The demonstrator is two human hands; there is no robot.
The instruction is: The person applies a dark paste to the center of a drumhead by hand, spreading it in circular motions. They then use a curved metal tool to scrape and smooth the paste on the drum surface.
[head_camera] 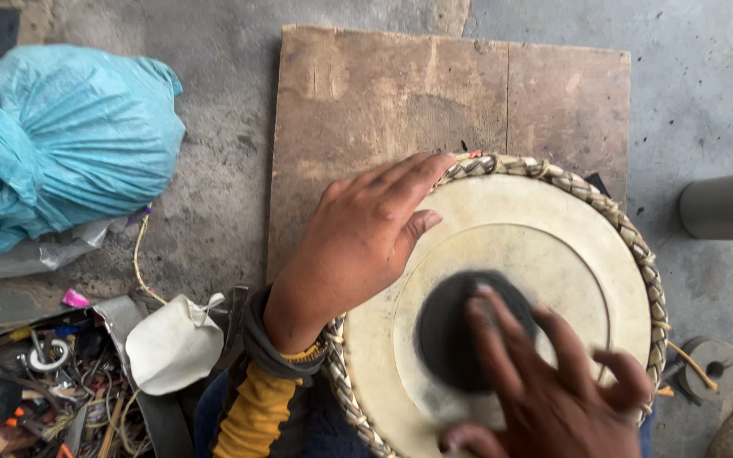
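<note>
The left hand (358,246) rests with loose fingers on a drum (553,246). The blurred right hand (553,390) spreads open fingers over its black centre (443,331). A blue bag (61,144) lies tied nearby, contents hidden.

A big, soft, light blue plastic bag (57,140), tied shut and bulging, sits on the grey floor (214,178) at the far left.

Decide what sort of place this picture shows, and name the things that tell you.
Probably a drum maker's or repairer's floor workshop: a hand drum with a braided rim lies on a wooden board over bare concrete, beside a heap of small tools.
</note>
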